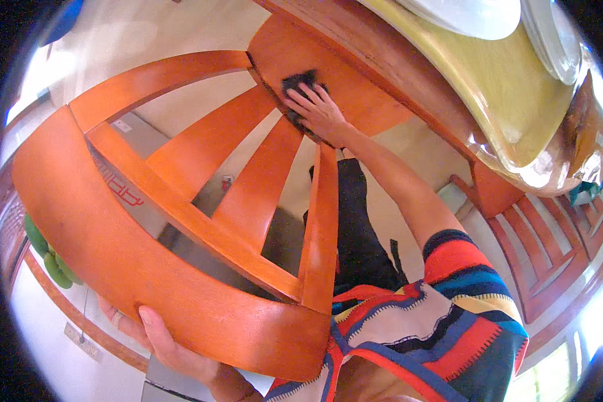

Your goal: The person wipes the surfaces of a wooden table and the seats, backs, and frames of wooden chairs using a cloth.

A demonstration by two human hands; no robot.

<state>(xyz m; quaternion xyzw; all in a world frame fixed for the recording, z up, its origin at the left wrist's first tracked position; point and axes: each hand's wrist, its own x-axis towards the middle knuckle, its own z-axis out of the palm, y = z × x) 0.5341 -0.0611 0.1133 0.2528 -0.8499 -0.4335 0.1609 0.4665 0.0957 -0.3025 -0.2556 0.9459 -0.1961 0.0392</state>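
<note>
An orange-brown wooden chair fills the left and middle of the view, its curved top rail (181,301) nearest me and its back slats (251,186) fanning towards the seat (352,95). My left hand (166,344) grips the outer edge of the top rail, thumb on the near face and fingers partly hidden behind it. My right hand (319,113) presses a dark cloth (299,80) onto the seat, close to where the slats meet it. Its fingers are spread over the cloth, and its edges look slightly blurred.
A wooden table edge (382,75) runs beside the seat, with a yellow-green cover (522,100) and white plates (472,15) on top. Another slatted wooden chair (537,241) stands at the right. Green rounded things (53,261) are at the far left, above a wall socket (82,341).
</note>
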